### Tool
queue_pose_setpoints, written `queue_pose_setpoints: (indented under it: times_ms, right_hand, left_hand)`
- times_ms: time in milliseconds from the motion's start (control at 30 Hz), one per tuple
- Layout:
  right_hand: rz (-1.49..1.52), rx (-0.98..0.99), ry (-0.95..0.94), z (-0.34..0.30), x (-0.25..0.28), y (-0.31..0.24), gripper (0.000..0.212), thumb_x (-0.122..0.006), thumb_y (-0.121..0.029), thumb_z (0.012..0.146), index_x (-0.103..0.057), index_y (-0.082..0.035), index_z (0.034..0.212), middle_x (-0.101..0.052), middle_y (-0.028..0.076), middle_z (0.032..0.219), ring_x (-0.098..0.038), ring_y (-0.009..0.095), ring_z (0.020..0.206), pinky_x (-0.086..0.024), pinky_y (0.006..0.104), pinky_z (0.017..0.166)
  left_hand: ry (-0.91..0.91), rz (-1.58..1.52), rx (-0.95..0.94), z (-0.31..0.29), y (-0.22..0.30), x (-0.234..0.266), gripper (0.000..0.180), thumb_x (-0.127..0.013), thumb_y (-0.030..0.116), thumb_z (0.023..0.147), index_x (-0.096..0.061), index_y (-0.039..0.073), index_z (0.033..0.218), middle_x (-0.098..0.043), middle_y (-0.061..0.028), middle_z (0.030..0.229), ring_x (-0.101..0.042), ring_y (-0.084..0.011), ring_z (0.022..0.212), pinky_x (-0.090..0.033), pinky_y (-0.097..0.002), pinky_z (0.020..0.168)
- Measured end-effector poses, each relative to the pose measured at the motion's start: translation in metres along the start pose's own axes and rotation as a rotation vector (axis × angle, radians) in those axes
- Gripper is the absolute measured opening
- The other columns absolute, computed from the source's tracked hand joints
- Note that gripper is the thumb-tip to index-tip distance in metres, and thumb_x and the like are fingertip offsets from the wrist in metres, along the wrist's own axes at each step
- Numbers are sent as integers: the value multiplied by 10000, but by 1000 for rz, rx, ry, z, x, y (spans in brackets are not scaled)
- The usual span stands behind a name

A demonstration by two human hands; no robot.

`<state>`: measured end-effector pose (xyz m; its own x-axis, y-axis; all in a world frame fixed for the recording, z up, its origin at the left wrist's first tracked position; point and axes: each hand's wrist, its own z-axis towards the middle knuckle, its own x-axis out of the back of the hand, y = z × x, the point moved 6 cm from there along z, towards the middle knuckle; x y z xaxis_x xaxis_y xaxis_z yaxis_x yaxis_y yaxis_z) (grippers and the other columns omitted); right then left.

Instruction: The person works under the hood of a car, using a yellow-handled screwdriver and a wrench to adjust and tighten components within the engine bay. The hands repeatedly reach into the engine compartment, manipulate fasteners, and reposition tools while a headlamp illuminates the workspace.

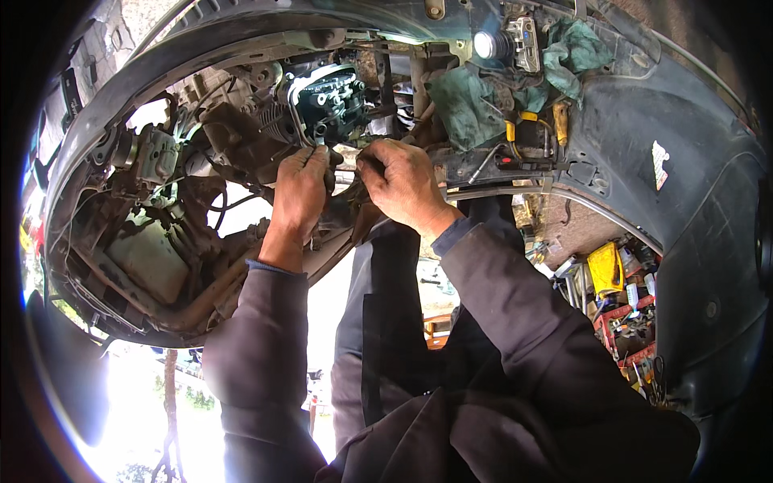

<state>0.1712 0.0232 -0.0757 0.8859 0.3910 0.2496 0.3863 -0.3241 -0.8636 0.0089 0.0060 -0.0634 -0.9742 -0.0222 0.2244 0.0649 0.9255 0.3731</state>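
Observation:
An opened engine cylinder head (334, 101) with a pale rim shows dark valve parts inside, lit by a lamp. Just below its lower edge, my left hand (299, 193) is closed, thumb and fingers pressed together at the rim. Whatever lies between those fingertips is too small to make out. Close on the right, my right hand (407, 185) has its fingers curled in a pinch beside the engine. Its fingertips point toward the left hand, and what they hold, if anything, is hidden. The two hands are a short gap apart.
A lit work lamp (493, 45) stands at the back, beside green rags (576, 55). Screwdrivers, one with a yellow handle (561, 121), lie on the frame. Dark body panels (644, 137) surround the engine bay. A red tool crate (636, 334) sits low on the right.

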Motion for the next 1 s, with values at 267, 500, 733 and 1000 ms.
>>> queue_pose_setpoints:
  times_ms: [267, 500, 733, 1000]
  right_hand:
    - [0, -14, 17, -7, 14, 3, 135, -661, -133, 831, -614, -6, 838, -641, 179, 798, -632, 377, 771, -501, 458, 700]
    - [-18, -30, 31, -10, 24, 16, 84, -682, -73, 819, -649, -2, 851, -653, 171, 806, -647, 358, 759, -494, 418, 657]
    - [-30, 26, 48, -11, 23, 25, 125, -647, -126, 831, -599, -12, 811, -626, 177, 763, -629, 366, 752, -497, 457, 671]
    - [-94, 45, -4, 9, 9, 2, 163, -682, -127, 781, -585, -21, 859, -620, 173, 784, -635, 360, 733, -510, 462, 654]
  left_hand:
    - [13, 438, -117, 20, 10, 10, 344, -551, 247, 972, -651, -82, 971, -642, -162, 758, -552, -189, 680, -448, -352, 654]
    - [26, 931, -349, 7, 30, -4, 268, -526, 197, 956, -612, -56, 979, -630, -324, 896, -592, -503, 897, -476, -493, 777]
    - [-23, 929, -394, 8, 31, -4, 206, -547, 146, 925, -591, -55, 912, -621, -298, 807, -612, -482, 821, -487, -481, 721]
    - [-34, 500, -197, 9, 18, 5, 253, -549, 178, 940, -629, -56, 989, -611, -121, 751, -519, -151, 698, -438, -339, 634]
